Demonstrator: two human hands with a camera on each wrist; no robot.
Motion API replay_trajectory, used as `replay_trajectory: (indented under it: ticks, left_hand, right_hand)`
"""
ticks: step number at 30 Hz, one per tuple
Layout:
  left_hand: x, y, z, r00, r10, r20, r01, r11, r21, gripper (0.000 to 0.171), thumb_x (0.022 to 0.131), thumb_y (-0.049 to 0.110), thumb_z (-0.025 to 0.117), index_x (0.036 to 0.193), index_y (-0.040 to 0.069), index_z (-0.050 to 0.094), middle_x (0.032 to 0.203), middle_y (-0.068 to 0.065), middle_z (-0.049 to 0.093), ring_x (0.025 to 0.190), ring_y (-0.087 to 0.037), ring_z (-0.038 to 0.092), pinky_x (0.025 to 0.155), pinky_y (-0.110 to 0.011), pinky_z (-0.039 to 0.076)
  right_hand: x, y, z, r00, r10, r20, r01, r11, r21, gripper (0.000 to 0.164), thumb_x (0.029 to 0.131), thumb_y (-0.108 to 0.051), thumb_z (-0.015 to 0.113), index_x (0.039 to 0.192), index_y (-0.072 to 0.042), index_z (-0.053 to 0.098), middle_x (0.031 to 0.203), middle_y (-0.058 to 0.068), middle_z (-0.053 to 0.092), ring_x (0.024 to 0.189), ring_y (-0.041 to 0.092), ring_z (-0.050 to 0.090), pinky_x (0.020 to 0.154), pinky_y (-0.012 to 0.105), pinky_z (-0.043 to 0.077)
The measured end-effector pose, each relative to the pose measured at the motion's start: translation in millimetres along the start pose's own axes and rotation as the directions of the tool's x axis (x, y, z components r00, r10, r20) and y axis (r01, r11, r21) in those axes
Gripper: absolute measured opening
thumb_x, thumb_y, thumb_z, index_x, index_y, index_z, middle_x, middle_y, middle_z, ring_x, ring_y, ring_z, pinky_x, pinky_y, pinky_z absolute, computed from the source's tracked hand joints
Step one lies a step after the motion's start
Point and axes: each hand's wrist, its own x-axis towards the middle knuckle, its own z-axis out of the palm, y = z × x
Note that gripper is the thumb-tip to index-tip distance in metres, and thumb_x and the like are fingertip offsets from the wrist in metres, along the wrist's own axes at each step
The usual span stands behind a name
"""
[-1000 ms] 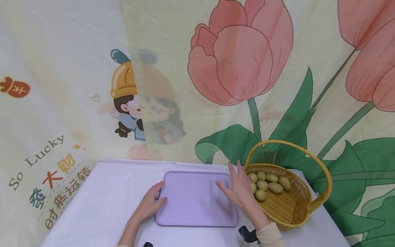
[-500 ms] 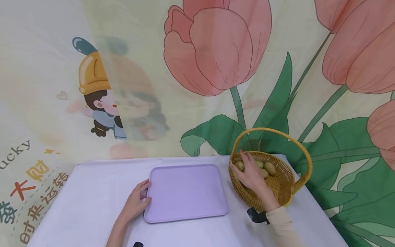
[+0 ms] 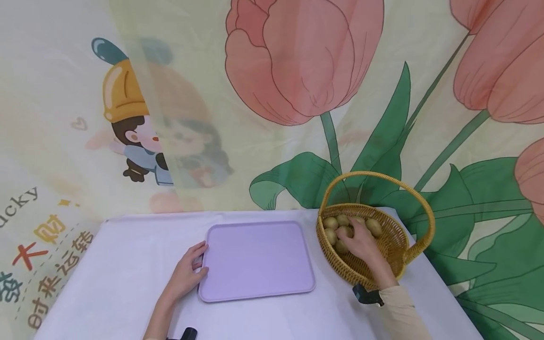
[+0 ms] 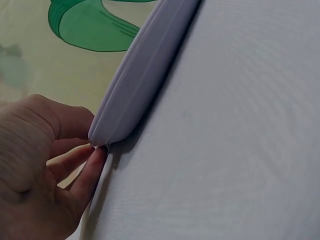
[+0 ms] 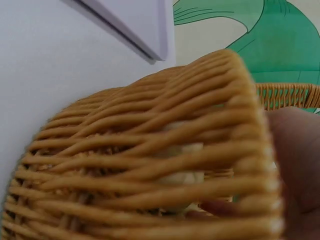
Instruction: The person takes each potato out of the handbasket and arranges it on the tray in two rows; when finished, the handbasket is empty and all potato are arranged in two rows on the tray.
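Observation:
A purple rectangular tray lies on the white-covered table. My left hand holds its left edge; in the left wrist view, that hand has its thumb and fingers at the tray's rim. To the right stands a brown wicker basket with a tall arched handle, holding several potatoes at its left and back. My right hand reaches inside, thumb and fingers bent around a potato there and partly hiding it. In the right wrist view, the basket wall hides most of the fingers.
The white tablecloth extends around the tray and basket. Behind the table hangs a curtain with large tulips and cartoon figures. The basket's handle arches above the right forearm's far side.
My right hand has moved from above the tray's right edge into the basket, down among the potatoes. The left hand stays at the tray's edge. The head view has shifted rightward.

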Motion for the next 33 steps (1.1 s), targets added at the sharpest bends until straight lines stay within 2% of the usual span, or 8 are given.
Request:
replay_trajectory:
  ticks: [3,6,15,21,24,28,31,33]
  left_hand:
    - [1.3,1.0,-1.0,1.000,-0.007,0.001,0.007,1.000,0.002,0.057,0.078,-0.013,0.065,0.133,-0.016,0.050,0.145,-0.029,0.041,0.129,-0.048,0.044,0.094,-0.043,0.055]
    - [2.3,2.1,-1.5,1.000,-0.025,0.012,0.025,1.000,0.008,0.058,0.079,-0.013,0.064,0.134,-0.015,0.049,0.147,-0.028,0.040,0.130,-0.048,0.043,0.095,-0.042,0.055]
    - [2.3,5.1,-1.4,0.998,-0.051,0.025,0.051,0.999,0.003,0.058,0.080,-0.012,0.064,0.136,-0.014,0.048,0.148,-0.027,0.039,0.132,-0.047,0.041,0.097,-0.043,0.054]
    - [2.7,4.6,-1.6,0.997,-0.073,0.034,0.073,0.997,0.002,0.059,0.080,-0.012,0.064,0.137,-0.014,0.047,0.149,-0.027,0.038,0.132,-0.046,0.041,0.098,-0.043,0.053]
    - [3.1,3.9,-2.4,0.997,-0.073,0.033,0.073,0.997,0.007,0.059,0.081,-0.012,0.064,0.138,-0.013,0.047,0.149,-0.026,0.038,0.130,-0.045,0.044,0.099,-0.043,0.052]
    - [3.9,2.8,-2.5,0.998,-0.060,0.024,0.060,0.998,-0.002,0.059,0.080,-0.012,0.064,0.137,-0.013,0.048,0.149,-0.025,0.039,0.124,-0.043,0.050,0.098,-0.044,0.053]
    - [4.0,1.3,-1.7,0.998,-0.059,0.021,0.059,0.998,-0.010,0.060,0.080,-0.012,0.064,0.137,-0.013,0.048,0.148,-0.025,0.041,0.120,-0.041,0.053,0.097,-0.043,0.054]
    - [3.2,0.3,-1.2,0.998,-0.061,0.024,0.062,0.998,-0.010,0.060,0.080,-0.012,0.065,0.137,-0.013,0.048,0.147,-0.025,0.041,0.119,-0.040,0.054,0.097,-0.043,0.054]
  right_hand:
    - [-2,3,0,1.000,0.028,0.005,-0.028,0.999,-0.015,0.058,0.096,-0.025,0.058,0.136,0.015,0.045,0.126,0.036,0.054,0.113,0.049,0.055,0.091,0.058,0.051]
    - [-5,6,0,0.999,0.044,0.002,-0.044,0.999,-0.012,0.049,0.093,-0.020,0.063,0.126,0.015,0.053,0.112,0.031,0.062,0.101,0.043,0.060,0.081,0.054,0.055]
    - [-8,10,1,0.999,0.050,0.001,-0.050,0.998,0.031,0.035,0.087,-0.013,0.069,0.109,0.014,0.062,0.096,0.024,0.064,0.086,0.033,0.061,0.068,0.044,0.056]
    - [-11,10,5,0.997,0.075,-0.025,-0.074,0.997,0.030,0.033,0.083,-0.014,0.075,0.101,0.011,0.063,0.096,0.022,0.062,0.086,0.031,0.059,0.068,0.038,0.053]
    - [-11,9,7,0.993,0.117,-0.020,-0.117,0.993,0.029,0.037,0.083,-0.019,0.076,0.101,0.010,0.063,0.097,0.022,0.062,0.089,0.033,0.059,0.070,0.041,0.053]
    - [-11,9,8,0.982,0.191,0.007,-0.191,0.981,0.039,0.049,0.085,-0.027,0.074,0.109,0.013,0.061,0.100,0.024,0.065,0.094,0.037,0.061,0.076,0.047,0.055]
    - [-12,9,10,0.970,0.244,0.024,-0.245,0.969,0.042,0.042,0.086,-0.032,0.072,0.090,0.008,0.061,0.077,0.014,0.061,0.076,0.029,0.058,0.063,0.038,0.052]
    - [-12,9,12,0.964,0.265,0.030,-0.267,0.963,0.046,0.038,0.086,-0.033,0.072,0.073,-0.001,0.055,0.064,0.004,0.050,0.063,0.021,0.050,0.053,0.031,0.043]
